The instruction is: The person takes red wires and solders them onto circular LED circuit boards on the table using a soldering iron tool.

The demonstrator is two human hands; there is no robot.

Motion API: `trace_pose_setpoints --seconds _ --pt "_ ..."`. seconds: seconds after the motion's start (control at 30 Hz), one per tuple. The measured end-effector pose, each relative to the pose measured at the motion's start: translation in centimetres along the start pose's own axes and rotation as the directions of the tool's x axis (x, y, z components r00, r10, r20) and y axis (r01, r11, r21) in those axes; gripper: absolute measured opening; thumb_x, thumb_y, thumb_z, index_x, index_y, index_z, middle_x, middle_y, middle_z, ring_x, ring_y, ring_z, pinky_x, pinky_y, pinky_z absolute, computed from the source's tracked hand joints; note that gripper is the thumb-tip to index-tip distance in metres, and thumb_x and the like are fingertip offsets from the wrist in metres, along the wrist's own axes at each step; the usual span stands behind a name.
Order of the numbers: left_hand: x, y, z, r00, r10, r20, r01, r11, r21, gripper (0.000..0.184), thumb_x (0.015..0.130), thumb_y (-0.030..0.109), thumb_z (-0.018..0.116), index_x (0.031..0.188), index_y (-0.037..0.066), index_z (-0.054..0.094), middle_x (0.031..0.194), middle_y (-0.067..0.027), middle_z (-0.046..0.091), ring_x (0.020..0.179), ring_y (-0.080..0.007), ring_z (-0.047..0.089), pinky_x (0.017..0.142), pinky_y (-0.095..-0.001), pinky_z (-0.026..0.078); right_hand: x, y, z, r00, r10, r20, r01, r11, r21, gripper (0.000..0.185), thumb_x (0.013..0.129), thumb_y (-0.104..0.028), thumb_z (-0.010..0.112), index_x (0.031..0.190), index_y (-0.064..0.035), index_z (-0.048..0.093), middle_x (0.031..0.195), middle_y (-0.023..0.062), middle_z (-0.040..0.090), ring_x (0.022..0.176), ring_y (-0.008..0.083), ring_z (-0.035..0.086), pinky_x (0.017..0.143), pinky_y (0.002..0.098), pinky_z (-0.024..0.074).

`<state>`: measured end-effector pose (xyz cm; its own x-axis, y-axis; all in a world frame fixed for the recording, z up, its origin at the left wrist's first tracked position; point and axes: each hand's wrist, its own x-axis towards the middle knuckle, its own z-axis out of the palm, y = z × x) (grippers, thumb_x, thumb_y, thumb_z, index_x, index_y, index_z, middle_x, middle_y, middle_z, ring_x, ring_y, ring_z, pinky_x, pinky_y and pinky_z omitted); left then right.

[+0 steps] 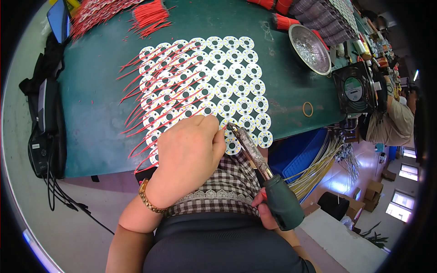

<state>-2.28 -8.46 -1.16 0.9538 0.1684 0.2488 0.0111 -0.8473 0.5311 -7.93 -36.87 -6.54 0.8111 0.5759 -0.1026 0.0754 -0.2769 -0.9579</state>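
A sheet of round white LED boards (223, 89) lies on the green table, each ring with a central hole. Red wires (136, 111) run across the boards on its left side. Over the sheet's lower part, my left hand (186, 145) is closed, its fingertips pinching a red wire whose end shows beside them. My right hand (267, 214) grips the dark green handle of a soldering iron (255, 152). The iron's tip touches or nearly touches a board at the wire's end; exact contact is hard to see. Part of the lower left boards is hidden behind my left hand.
Bundles of red wire (151, 17) lie at the table's back. A metal bowl (309, 49) and a fan (354, 88) stand at the right, near a rubber band (307, 109). Below the right edge are a blue bin (296, 157) and pale cables (318, 161). Another person (393, 118) sits far right.
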Motion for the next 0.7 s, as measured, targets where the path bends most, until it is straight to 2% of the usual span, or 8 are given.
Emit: trace_pose_setpoints --seconds 0.03,0.13,0.23,0.33,0.43,0.53,0.63,0.7 --pt "0.0 0.0 0.0 1.000 0.001 0.001 -0.001 1.000 0.000 0.021 0.079 0.010 0.070 0.067 0.007 0.053 0.061 -0.0071 0.054 0.056 -0.0245 0.056 0.050 -0.0373 0.040 -0.2 0.4 0.0 1.000 0.010 0.008 -0.011 1.000 0.022 0.041 0.092 -0.006 0.055 0.132 -0.0058 0.048 0.095 0.0105 0.057 0.078 0.0181 0.060 0.069 0.0320 0.0510" --pt "0.0 0.1 0.0 1.000 -0.002 0.009 0.002 1.000 0.011 0.021 0.079 0.010 0.070 0.067 0.007 0.053 0.061 -0.0068 0.054 0.056 -0.0243 0.056 0.049 -0.0373 0.039 -0.4 0.6 0.0 0.999 0.040 -0.008 -0.041 0.995 -0.086 0.042 0.091 -0.005 0.056 0.132 -0.0057 0.048 0.097 0.0099 0.057 0.079 0.0177 0.060 0.070 0.0315 0.0509" --pt "0.0 0.1 -0.1 1.000 -0.004 0.010 0.004 1.000 0.009 0.021 0.079 0.010 0.070 0.067 0.007 0.053 0.061 -0.0065 0.054 0.056 -0.0242 0.056 0.049 -0.0373 0.039 0.6 -0.8 0.3 1.000 -0.023 -0.011 0.022 1.000 -0.022 0.044 0.089 -0.003 0.056 0.133 -0.0039 0.048 0.095 0.0110 0.058 0.077 0.0178 0.060 0.069 0.0310 0.0510" --pt "0.0 0.0 0.0 1.000 -0.009 0.011 0.009 1.000 0.013 0.022 0.079 0.010 0.070 0.067 0.007 0.053 0.061 -0.0065 0.054 0.056 -0.0243 0.056 0.049 -0.0373 0.039 1.1 -2.0 0.6 0.999 0.001 -0.045 0.006 0.989 0.148 0.046 0.088 -0.001 0.056 0.133 -0.0027 0.047 0.092 0.0124 0.059 0.074 0.0180 0.060 0.067 0.0308 0.0511" --pt "0.0 0.1 0.0 1.000 -0.011 0.019 0.011 1.000 0.007 0.022 0.080 0.010 0.070 0.067 0.007 0.053 0.062 -0.0069 0.054 0.056 -0.0245 0.056 0.050 -0.0373 0.039 0.8 -0.9 0.3 0.986 -0.169 -0.006 0.168 0.985 -0.045 0.047 0.088 0.000 0.056 0.134 -0.0028 0.048 0.089 0.0134 0.060 0.072 0.0184 0.061 0.065 0.0306 0.0511" --pt "0.0 0.1 0.0 1.000 -0.010 0.024 0.009 1.000 0.024 0.021 0.080 0.010 0.069 0.067 0.007 0.052 0.062 -0.0072 0.054 0.056 -0.0246 0.056 0.050 -0.0374 0.039 0.6 -1.0 0.4 0.992 -0.123 -0.030 0.118 0.983 -0.140 0.047 0.088 0.000 0.057 0.134 -0.0028 0.048 0.090 0.0137 0.060 0.074 0.0188 0.061 0.067 0.0312 0.0511" --pt "0.0 0.0 0.0 1.000 -0.008 0.013 0.008 1.000 0.008 0.021 0.080 0.009 0.069 0.067 0.006 0.052 0.062 -0.0073 0.053 0.056 -0.0247 0.055 0.050 -0.0374 0.039 0.6 -0.9 0.5 0.997 -0.071 -0.024 0.068 0.993 -0.099 0.046 0.089 -0.002 0.058 0.133 -0.0027 0.048 0.091 0.0146 0.060 0.076 0.0195 0.061 0.067 0.0322 0.0513" --pt "0.0 0.1 0.0 1.000 -0.017 0.023 0.017 1.000 0.011 0.022 0.080 0.009 0.069 0.066 0.006 0.052 0.062 -0.0073 0.053 0.056 -0.0245 0.055 0.050 -0.0375 0.039 1.1 -1.6 0.4 0.995 -0.103 -0.003 0.103 0.992 -0.079 0.044 0.089 -0.003 0.059 0.132 -0.0025 0.048 0.092 0.0150 0.061 0.077 0.0197 0.061 0.068 0.0327 0.0513"
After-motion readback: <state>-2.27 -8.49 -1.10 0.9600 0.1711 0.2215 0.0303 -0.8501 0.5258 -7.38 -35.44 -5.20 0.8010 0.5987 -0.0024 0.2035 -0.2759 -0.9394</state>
